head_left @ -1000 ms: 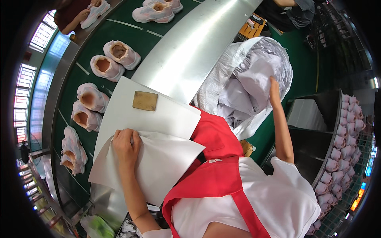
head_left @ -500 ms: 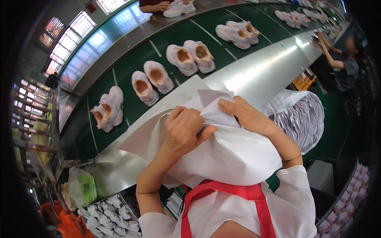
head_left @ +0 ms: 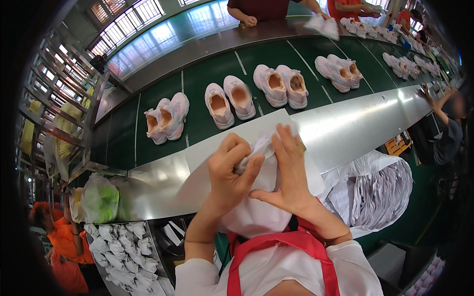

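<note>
Over the metal ledge, my left hand is closed in a fist round a crumpled wad of white paper. My right hand is on the other side of the wad, fingers stretched out and thumb spread; its fingers are near or against the paper's edge, and I cannot tell which. White paper sheets lie flat on the ledge beneath both hands. More white paper hangs below my wrists in front of the red apron straps.
Pairs of pale pink shoes stand on the green conveyor beyond the metal ledge. A bag of folded paper sits right, a bin of paper wads lower left, beside a plastic bag. Co-workers stand across and at both sides.
The paper has been crumpled into a smaller wad in my left hand. My right hand has opened its fingers. The view has shifted, showing more co-workers across the conveyor.
</note>
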{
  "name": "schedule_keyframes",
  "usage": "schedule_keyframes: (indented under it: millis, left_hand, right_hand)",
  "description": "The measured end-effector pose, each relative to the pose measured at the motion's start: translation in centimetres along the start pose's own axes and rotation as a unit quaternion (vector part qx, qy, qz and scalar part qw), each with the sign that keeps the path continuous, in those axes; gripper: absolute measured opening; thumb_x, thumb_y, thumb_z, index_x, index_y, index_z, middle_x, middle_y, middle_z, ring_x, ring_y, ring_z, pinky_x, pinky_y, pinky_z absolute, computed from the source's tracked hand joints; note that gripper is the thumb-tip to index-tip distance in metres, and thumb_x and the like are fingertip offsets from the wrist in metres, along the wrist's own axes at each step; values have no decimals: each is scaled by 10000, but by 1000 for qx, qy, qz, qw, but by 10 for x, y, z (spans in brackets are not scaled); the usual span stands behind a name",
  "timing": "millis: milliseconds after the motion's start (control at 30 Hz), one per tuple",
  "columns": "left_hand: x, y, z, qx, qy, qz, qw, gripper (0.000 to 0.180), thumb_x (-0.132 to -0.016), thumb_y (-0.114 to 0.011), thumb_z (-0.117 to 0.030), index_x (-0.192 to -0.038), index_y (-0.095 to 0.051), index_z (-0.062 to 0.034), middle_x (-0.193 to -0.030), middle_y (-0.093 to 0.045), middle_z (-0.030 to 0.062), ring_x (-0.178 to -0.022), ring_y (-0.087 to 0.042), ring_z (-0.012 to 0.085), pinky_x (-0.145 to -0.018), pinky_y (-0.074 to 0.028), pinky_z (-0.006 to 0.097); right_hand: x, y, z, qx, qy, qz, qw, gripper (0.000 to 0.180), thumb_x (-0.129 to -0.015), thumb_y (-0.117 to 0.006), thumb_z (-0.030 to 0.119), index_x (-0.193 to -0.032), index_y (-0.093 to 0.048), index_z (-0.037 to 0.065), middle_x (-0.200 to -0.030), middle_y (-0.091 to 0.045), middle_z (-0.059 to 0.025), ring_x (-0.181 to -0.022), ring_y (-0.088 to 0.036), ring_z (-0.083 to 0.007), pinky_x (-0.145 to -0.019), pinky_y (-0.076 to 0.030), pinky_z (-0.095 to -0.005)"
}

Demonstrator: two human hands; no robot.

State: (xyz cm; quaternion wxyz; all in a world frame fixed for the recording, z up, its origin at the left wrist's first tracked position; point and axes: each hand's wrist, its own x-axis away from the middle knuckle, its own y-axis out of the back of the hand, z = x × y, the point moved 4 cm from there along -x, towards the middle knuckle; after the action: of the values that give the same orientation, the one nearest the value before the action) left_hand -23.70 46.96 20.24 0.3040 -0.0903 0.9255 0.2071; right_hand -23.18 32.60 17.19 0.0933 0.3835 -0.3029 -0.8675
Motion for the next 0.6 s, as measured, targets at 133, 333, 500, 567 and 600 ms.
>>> schedule_keyframes:
  millis: [133,333,500,567,600]
  left_hand:
    - [7,-11,22,345,58,-63,935,241,-855,-647,-210,-936,-491,-44,-722,-491,-1,-615,-446,63,-571,-368,193]
    - [1,-14,33,213,146,-62,964,748,-730,-760,-369,-1238,-339,-15,-1201,-443,115,-890,-545,160,-829,-403,266]
    - [29,-38,36,46,244,308,919,1032,-686,-770,-326,-1437,-121,-42,-1274,-464,236,-1176,-459,344,-963,-386,410]
    - [44,-33,67,-89,200,302,928,994,-718,-749,-336,-1443,-128,-60,-1284,-463,235,-1165,-473,333,-945,-401,426]
    - [53,-29,87,-158,180,295,925,974,-734,-738,-340,-1447,-131,-68,-1289,-462,235,-1160,-479,328,-936,-408,433]
  right_hand:
    - [-6,-26,-6,-428,-133,144,882,1014,-610,-817,265,-1415,-240,48,-1427,-290,-168,-1327,-287,-294,-1062,-252,-396]
    - [-7,-38,-41,-421,-256,149,858,660,-633,-785,128,-1213,-492,13,-1127,-578,-106,-1045,-546,-178,-917,-418,-319]
    - [-27,-4,-51,-405,-334,-3,851,333,-697,-713,47,-1006,-595,2,-914,-646,-53,-812,-592,-132,-746,-476,-274]
    - [-32,18,-52,-409,-300,-54,860,315,-700,-705,33,-995,-599,8,-883,-641,-39,-803,-583,-127,-735,-467,-267]
    - [-31,28,-56,-426,-273,-98,857,313,-699,-703,21,-994,-601,12,-867,-636,-33,-795,-581,-129,-729,-463,-263]
